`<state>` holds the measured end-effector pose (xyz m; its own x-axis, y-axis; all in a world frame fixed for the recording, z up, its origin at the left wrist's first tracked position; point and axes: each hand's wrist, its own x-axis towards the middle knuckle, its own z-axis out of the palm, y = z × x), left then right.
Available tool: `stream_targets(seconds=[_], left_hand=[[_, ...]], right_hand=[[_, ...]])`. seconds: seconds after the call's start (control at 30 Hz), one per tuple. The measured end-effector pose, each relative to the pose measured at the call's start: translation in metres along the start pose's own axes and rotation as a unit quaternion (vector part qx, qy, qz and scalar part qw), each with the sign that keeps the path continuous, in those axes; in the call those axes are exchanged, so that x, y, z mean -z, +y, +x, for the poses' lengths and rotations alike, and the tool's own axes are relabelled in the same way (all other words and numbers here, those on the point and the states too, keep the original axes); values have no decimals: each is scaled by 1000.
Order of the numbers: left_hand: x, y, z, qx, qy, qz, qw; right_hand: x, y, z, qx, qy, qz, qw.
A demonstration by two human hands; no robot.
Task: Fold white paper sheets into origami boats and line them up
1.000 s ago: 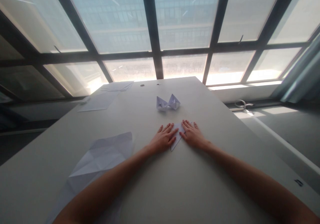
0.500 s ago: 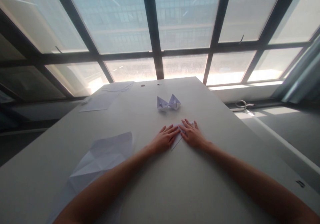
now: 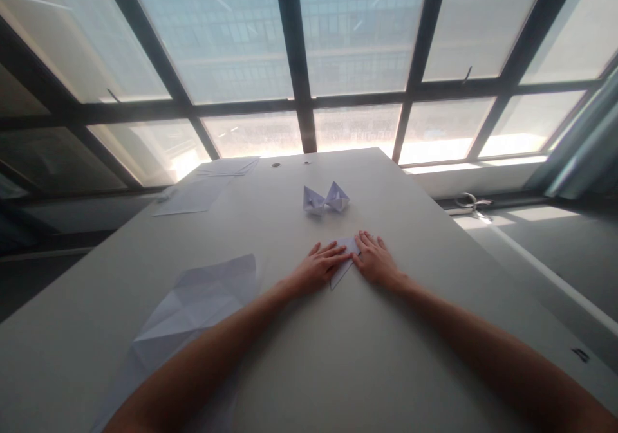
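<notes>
A small folded piece of white paper (image 3: 342,273) lies flat on the white table (image 3: 309,349), with one pointed corner toward me. My left hand (image 3: 319,267) rests across its left side, fingers stretched out and pressing on it. On its right edge lies my right hand (image 3: 375,260), palm down with the fingers extended. The hands cover much of the paper, so its full outline is hidden. Just beyond them stands a folded paper figure (image 3: 326,200) with two pointed, open ends.
A larger creased sheet (image 3: 193,301) lies left, partly under my left forearm. Flat paper sheets (image 3: 186,198) sit at the far left of the table. Windows (image 3: 357,34) rise behind it. A white cable (image 3: 473,201) lies at the right, off the table.
My right hand has slid slightly right along the folded paper, uncovering more of its middle. My left hand stays nearly in place. The paper figure has not moved.
</notes>
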<state>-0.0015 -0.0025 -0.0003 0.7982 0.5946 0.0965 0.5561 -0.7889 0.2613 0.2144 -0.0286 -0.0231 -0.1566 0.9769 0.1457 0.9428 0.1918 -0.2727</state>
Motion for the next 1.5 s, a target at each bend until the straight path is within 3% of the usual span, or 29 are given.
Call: stream_targets(seconds=[0.3,0.47,0.53,0.63,0.73,0.8,0.97,1.13,1.5], left_hand=[[-7,-2,0,81,5,44,996],[-9,-6,1,107,35,28,993],[-7,-7,1,92,66,13,994],[0,-7,1,16,103,5,995],[9,-2,1,-57,82,16,995],[15,4,0,-64,60,36,996],[21,18,-2,10,53,76,996],[20,19,-2,81,54,94,991],[18,16,-3,92,62,97,989]], right_hand=[[3,-2,-1,-59,0,-9,998],[2,2,0,-76,17,-10,997],[2,2,1,-78,21,-10,997],[4,1,0,-69,26,-12,997],[9,-1,0,-46,45,-13,998],[14,-3,-1,-30,57,-11,998],[23,-7,-4,-15,57,-15,998],[25,-10,-6,5,54,-19,998],[27,-13,-8,43,42,-2,998]])
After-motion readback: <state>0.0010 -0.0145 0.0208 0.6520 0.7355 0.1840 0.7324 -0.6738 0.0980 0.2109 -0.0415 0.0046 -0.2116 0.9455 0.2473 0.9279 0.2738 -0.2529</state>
